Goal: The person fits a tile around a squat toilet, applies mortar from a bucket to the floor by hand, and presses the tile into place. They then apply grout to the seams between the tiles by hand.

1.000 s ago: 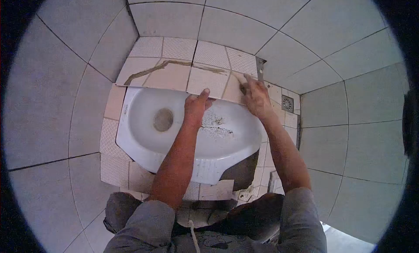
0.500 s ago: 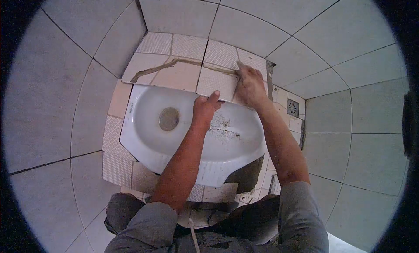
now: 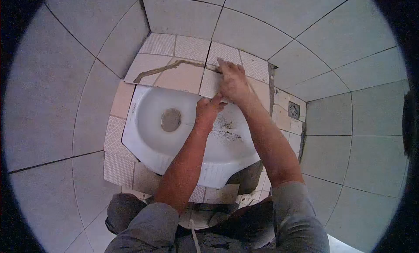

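Note:
My left hand (image 3: 209, 111) is at the front edge of a pale tile (image 3: 209, 83), its thumb on top and its other fingers curled below the edge. Just above it, my right hand (image 3: 233, 82) is bent over the same tile, fingers together at the brown joint line; what they hold, if anything, is hidden. A brown strip of grout (image 3: 159, 70) runs across the tiles on the left. Below the tiles lies the white squat toilet pan (image 3: 166, 144), with dark crumbs (image 3: 227, 133) scattered in its basin.
Grey tiled walls (image 3: 257, 26) surround the work area. A square floor drain (image 3: 293, 110) sits at the right. Rough grey mortar (image 3: 246, 179) shows beside the pan's lower right edge. My knee (image 3: 124, 211) is at the lower left.
My right hand has moved left along the joint, closer to my left hand, uncovering tile on the right. My left hand stays at the tile's front edge.

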{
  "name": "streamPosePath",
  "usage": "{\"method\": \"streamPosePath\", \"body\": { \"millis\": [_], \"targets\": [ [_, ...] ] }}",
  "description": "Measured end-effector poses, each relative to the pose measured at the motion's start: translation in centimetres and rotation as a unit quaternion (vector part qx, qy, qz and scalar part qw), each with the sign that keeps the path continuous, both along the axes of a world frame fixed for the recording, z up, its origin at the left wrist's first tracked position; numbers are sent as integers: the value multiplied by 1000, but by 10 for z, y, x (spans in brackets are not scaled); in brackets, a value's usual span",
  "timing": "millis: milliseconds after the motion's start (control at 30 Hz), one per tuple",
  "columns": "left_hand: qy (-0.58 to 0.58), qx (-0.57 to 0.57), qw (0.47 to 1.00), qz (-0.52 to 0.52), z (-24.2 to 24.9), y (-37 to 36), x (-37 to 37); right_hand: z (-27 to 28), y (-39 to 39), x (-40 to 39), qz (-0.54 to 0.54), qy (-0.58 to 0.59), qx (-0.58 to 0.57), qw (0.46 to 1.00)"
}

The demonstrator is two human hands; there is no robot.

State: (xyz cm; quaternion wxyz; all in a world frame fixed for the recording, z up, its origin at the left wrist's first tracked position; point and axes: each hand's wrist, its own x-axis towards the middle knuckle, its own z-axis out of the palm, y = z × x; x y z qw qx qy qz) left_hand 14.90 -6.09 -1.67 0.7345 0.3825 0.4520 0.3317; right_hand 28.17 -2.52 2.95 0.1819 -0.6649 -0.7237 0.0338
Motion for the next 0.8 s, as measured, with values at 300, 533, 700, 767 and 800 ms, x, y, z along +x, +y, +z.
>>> {"method": "streamPosePath", "body": {
  "millis": [300, 533, 700, 767, 800],
  "targets": [
    [-73, -47, 995, 38, -2, 0, 3, 13, 10, -15, 0, 86, 3, 996],
    [-132, -101, 985, 41, -10, 5, 7, 5, -72, 100, -238, 79, 118, 961],
    [-125, -123, 983, 51, 16, 2, 4, 5, -143, 159, -345, 41, 74, 935],
    [-100, -126, 986, 45, 18, 5, 7, 4, -164, 171, -364, 49, 57, 928],
    [-75, -130, 988, 45, 21, 7, 9, 5, -172, 173, -361, 45, 58, 930]
  ]
}}
